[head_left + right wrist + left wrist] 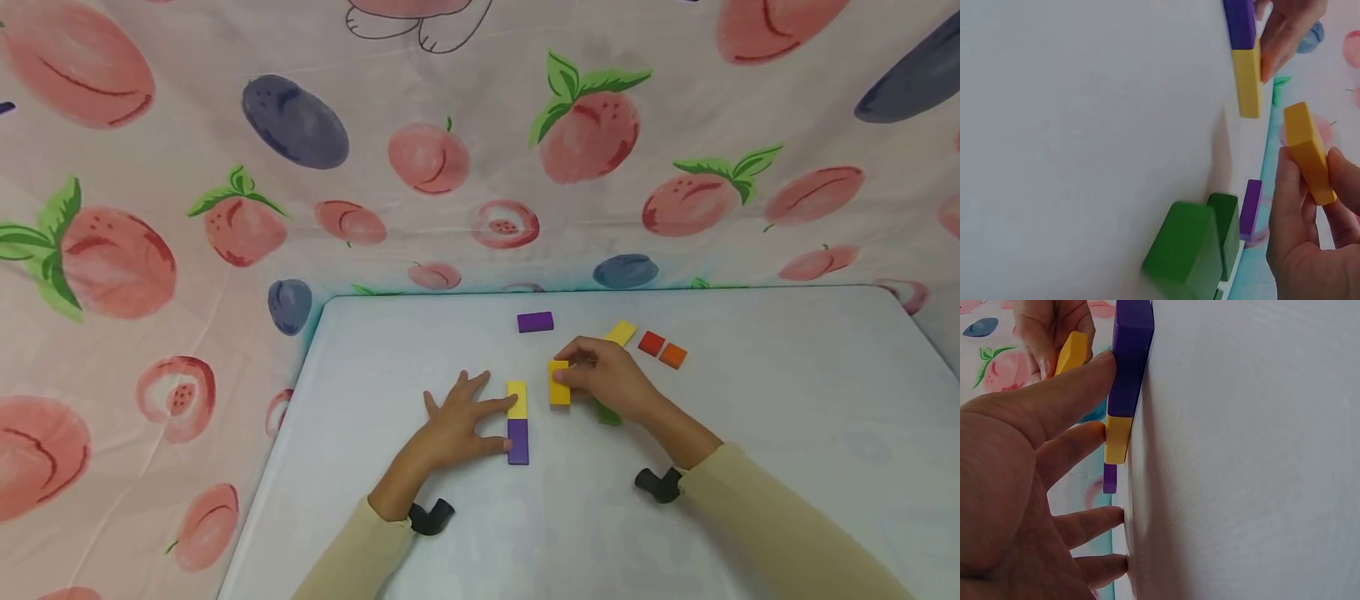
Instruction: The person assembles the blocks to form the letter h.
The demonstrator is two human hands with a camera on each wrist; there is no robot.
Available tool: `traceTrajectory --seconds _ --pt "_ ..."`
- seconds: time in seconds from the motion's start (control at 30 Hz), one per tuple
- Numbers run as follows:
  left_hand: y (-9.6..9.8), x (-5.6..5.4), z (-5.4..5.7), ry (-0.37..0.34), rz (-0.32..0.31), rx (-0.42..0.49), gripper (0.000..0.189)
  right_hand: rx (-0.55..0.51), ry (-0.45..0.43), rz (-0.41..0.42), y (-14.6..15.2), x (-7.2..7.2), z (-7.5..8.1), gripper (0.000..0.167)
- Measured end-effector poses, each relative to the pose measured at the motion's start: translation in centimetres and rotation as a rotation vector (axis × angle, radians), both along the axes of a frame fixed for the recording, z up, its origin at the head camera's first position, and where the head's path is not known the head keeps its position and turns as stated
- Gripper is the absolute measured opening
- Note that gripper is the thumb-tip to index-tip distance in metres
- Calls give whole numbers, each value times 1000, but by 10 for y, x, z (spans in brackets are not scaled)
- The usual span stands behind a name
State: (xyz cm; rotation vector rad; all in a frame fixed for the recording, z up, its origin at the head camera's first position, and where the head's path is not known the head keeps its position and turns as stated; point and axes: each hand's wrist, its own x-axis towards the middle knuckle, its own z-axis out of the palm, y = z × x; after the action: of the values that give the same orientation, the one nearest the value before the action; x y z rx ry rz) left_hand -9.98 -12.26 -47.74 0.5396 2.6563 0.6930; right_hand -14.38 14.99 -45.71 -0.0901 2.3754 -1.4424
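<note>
Left hand (455,425), fingers spread, touches the yellow block (520,410); right of that block, the right hand (613,379) pinches a golden block (558,394).

Lying on the table (577,525) in one line, end to end: near block (518,443) and far block (519,388). At their left, touching both, the left hand (452,429). To their right, held block (559,395) in the right hand (613,382). Farther back, rear block (536,322). Behind the right hand and to its right, two small blocks (673,357).
</note>
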Motion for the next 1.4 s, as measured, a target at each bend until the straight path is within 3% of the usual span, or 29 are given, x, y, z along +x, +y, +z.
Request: traceTrajectory --seconds 0.1,0.23,0.57,0.8,0.9,1.17,1.4 --pt "0 0 0 0 -2 -3 63 -60 -43 -16 -5 -4 2 29" --pt "0 -1 0 3 -6 -6 63 -59 -56 -34 -12 -8 1 29" --pt "-2 0 -2 10 -14 -7 63 -155 -126 -103 -25 -18 -10 30" --pt "-2 0 -2 15 -16 6 62 -326 -271 -166 -33 -22 -14 39" --pt "-2 0 -2 13 -13 6 62 -337 -301 -191 -36 -23 -18 45" --pt "-1 0 -2 18 -10 2 62 -419 -303 -286 -45 -24 -25 48" --pt "-1 -1 -2 15 -7 -10 62 -369 -259 -335 -54 -26 -27 43"
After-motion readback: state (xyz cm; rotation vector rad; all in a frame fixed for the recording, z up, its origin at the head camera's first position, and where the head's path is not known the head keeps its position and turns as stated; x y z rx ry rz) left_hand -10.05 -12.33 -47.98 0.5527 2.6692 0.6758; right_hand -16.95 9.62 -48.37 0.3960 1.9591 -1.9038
